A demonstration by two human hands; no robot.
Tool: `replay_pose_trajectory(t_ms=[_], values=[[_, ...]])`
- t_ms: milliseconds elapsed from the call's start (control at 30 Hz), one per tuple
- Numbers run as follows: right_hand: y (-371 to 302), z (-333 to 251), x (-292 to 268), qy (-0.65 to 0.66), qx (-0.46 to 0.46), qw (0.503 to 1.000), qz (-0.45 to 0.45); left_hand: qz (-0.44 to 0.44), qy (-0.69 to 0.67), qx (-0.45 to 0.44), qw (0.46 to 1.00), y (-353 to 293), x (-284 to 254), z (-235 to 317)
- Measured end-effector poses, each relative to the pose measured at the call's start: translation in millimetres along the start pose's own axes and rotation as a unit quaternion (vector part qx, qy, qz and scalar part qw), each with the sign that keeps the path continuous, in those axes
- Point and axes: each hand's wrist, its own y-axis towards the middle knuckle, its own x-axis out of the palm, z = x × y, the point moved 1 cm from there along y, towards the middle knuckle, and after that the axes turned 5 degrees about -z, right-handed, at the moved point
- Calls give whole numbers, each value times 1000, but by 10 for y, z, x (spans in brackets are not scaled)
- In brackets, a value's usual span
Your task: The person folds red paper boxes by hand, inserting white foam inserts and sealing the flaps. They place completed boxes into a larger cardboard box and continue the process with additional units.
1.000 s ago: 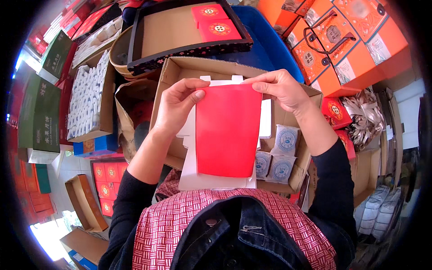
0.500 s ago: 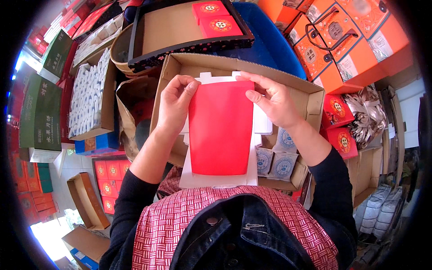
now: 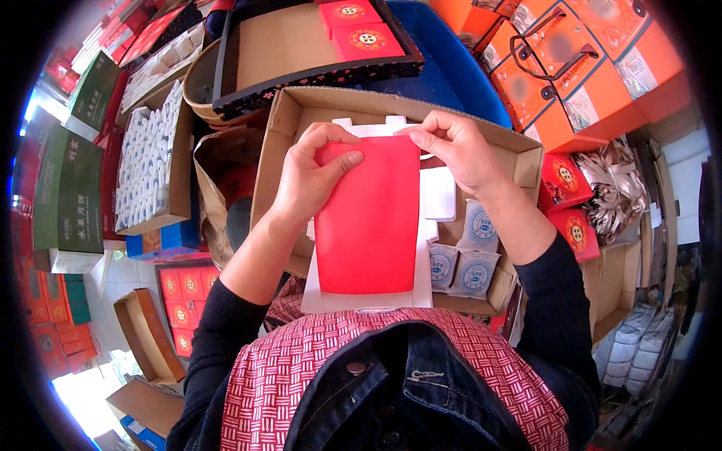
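A flat red sheet [image 3: 367, 218] lies over a stack of white die-cut card blanks [image 3: 438, 197] in a shallow cardboard box in front of me. My left hand [image 3: 316, 171] grips the sheet's upper left edge, thumb on top and fingers behind. At the upper right corner, my right hand [image 3: 455, 152] has thumb and forefinger pinched together; whether they hold the sheet's edge or something thin there is too small to tell. The fingertips of both hands sit near the top edge. Beside the sheet's lower right side are several wrapped packets [image 3: 474, 274] with round blue prints.
The cardboard box [image 3: 519, 169] surrounds the blanks. Beyond it stand a black tray [image 3: 316, 79] with red boxes and a blue tub [image 3: 459, 75]. Orange gift boxes [image 3: 579, 68] are stacked at right. At left is a carton of white packets [image 3: 154, 165] beside green boxes [image 3: 71, 188].
My left hand has slid right and inward across the sheet's top, its thumb now further over the red. The right thumb has risen from the side edge to a pinch at the corner.
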Motion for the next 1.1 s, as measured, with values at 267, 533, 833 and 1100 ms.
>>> replay_pose_trajectory(t_ms=[267, 533, 833, 1100], values=[[-94, -66, 101, -75, -105, 988, -81, -9, -77, -44, 996, -34, -75, -59], [-57, -70, 252, -228, -78, 965, -103, -368, 281, -28, 886, 388, -312, 268], [-784, -5, -766, -606, 248, 728, -205, -71, 45, -146, 986, 307, -953, -39], [-1055, 377, -639, -604, 153, 741, -251, 134, -308, -373, 865, -478, -147, -512]])
